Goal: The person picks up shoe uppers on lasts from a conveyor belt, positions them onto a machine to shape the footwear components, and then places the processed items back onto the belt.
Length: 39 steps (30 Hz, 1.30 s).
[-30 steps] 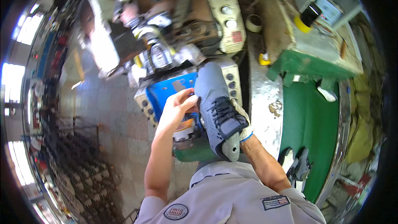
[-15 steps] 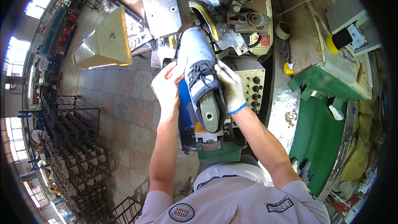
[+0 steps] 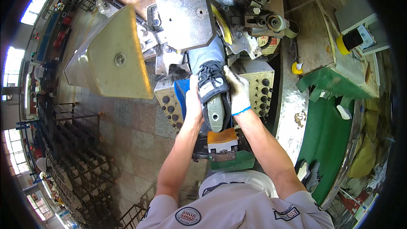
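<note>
Between my hands is a grey-blue shoe upper (image 3: 210, 55) with dark laces and a dark collar, stretched over a grey-green shoe last (image 3: 215, 114) with a round hole in its top. The toe end reaches in beneath a metal plate (image 3: 184, 15) of a machine, so its tip is hidden. Bare, my left hand (image 3: 193, 101) grips the shoe's left side near the collar. My right hand (image 3: 238, 91), in a whitish work glove with a blue cuff, holds the opposite side; some of its fingers are hidden by the shoe.
Control boxes with black knobs (image 3: 263, 93) flank the shoe. A cream-coloured lamp-like housing (image 3: 114, 59) juts out at left. Below the heel sits an orange-brown pad (image 3: 222, 136). Shoe racks (image 3: 80, 161) stand far left; a green-lined trough (image 3: 324, 144) runs along the right.
The shoe's toe has gone further under the metal plate. My left hand has moved from beside the forefoot back to the shoe's side, and my view has shifted a little.
</note>
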Available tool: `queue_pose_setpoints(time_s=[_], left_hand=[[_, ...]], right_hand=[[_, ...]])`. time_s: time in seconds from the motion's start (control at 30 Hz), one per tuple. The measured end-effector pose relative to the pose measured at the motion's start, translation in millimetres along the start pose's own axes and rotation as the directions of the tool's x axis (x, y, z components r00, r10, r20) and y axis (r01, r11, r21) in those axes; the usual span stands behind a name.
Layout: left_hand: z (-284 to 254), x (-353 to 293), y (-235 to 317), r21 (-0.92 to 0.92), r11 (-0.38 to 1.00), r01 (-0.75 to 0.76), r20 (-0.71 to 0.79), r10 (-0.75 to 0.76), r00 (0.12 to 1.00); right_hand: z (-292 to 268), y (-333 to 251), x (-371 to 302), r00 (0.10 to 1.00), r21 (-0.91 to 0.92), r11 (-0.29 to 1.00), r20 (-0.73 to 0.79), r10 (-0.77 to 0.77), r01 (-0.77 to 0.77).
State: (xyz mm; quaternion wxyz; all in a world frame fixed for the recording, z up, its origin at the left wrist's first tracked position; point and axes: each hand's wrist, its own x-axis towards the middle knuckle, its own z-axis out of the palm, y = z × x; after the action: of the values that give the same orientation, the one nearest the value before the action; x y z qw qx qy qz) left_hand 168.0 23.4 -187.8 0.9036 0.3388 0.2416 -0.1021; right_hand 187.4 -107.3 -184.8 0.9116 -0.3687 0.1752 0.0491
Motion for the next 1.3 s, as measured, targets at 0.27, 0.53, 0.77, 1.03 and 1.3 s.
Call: queue_pose_setpoints(time_s=[0.27,0.53,0.77,1.03,1.3], left_hand=[[-21.7,14.6,-23.6,0.165,0.982,-0.093,0.011,0.093,0.996],[-35.4,20.0,-31.2,0.321,0.915,-0.243,0.001,0.256,0.967],[-172.5,-58.2,-123.7,0.872,0.488,-0.035,-0.214,0.446,0.869],[-199.0,-38.8,-146.4,0.907,0.419,0.040,-0.249,0.459,0.853],[-77.7,-189.7,30.9,0.895,0.367,-0.254,0.033,0.512,0.858]], right_hand=[[0.4,-1.0,0.3,0.994,-0.075,0.996,-0.098,0.044,-0.051],[-18.5,-4.4,-1.1,0.996,-0.227,0.970,-0.034,0.080,-0.086],[-150.2,-55.9,-99.2,0.981,-0.132,0.984,-0.136,-0.140,0.122],[-164.8,-88.9,-136.8,0.977,-0.258,0.963,-0.174,-0.119,0.071],[-94.0,-121.4,-170.6,0.993,-0.585,0.806,0.118,-0.019,0.085]])
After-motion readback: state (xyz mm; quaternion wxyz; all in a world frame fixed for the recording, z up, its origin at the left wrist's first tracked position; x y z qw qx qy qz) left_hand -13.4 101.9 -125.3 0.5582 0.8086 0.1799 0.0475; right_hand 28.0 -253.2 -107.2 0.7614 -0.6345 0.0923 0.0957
